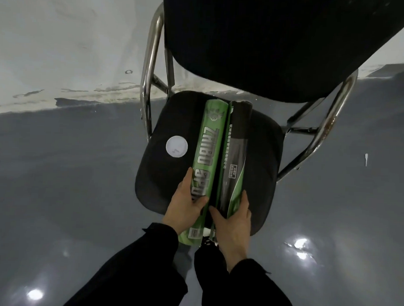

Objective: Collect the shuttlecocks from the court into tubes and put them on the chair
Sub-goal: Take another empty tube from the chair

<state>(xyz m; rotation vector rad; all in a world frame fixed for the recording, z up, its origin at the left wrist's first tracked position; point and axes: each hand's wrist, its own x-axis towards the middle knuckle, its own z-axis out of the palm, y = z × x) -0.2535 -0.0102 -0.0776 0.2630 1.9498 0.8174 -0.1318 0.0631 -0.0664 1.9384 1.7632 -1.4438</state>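
A black padded chair (260,155) with a chrome tube frame stands on a glossy grey floor (69,182), close to a pale wall. Two tubes lie side by side along its seat, touching: a green tube (205,153) on the left and a mostly black tube (236,154) on the right, their near ends overhanging the near edge. A white round lid (176,146) lies flat just left of the green tube.

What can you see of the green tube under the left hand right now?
The green tube is a long glossy cylinder, cardboard by its look, with large pale lettering along it and a barcode label near its near end. It lies lengthwise on the black chair seat, near end overhanging the front edge, pressed against a darker tube on its right. The left hand grips it near that end, thumb on top.
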